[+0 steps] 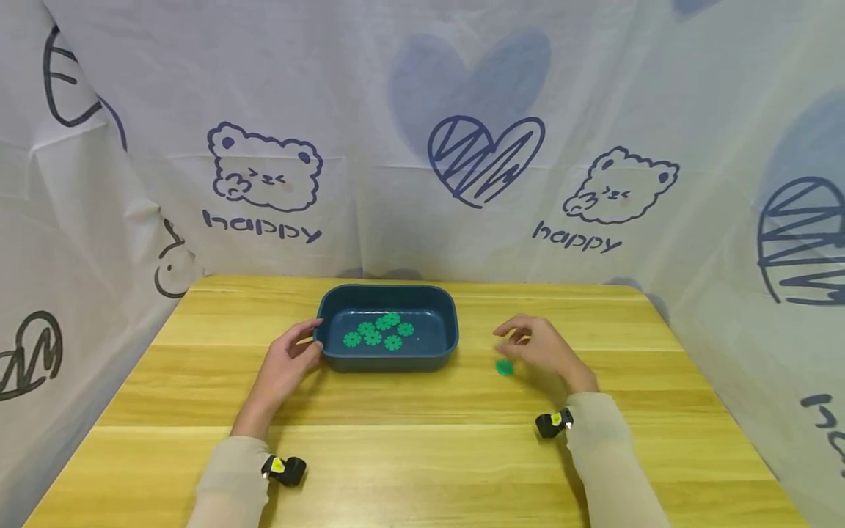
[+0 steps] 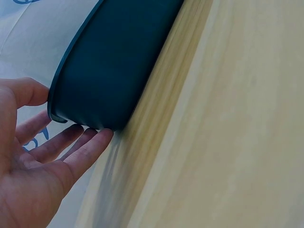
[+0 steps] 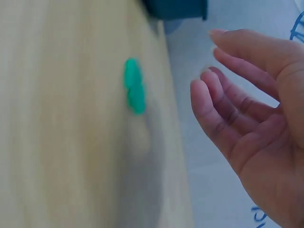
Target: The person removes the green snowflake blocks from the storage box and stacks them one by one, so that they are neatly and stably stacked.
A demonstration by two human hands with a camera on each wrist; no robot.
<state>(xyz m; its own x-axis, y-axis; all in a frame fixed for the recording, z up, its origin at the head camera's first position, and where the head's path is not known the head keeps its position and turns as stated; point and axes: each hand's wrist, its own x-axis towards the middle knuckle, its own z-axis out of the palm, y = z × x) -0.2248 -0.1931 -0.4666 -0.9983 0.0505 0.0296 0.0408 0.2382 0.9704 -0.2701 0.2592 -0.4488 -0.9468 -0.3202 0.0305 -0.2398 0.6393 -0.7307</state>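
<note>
A dark blue rectangular container stands on the table with several flat green notched discs, like plastic snowflake pieces, lying inside. My left hand holds its left end. In the left wrist view the thumb is at the rim, and bent fingers meet the outer end wall. To the right of the container my right hand hovers with loosely curled fingers, nothing visible between them. Just below its fingertips is another green disc. The right wrist view renders this green piece as a blurred, two-lobed shape.
The wooden table runs back to a pale cloth printed with hearts and bears, which hangs behind and along both sides. Small black cameras are strapped at the left wrist and right wrist.
</note>
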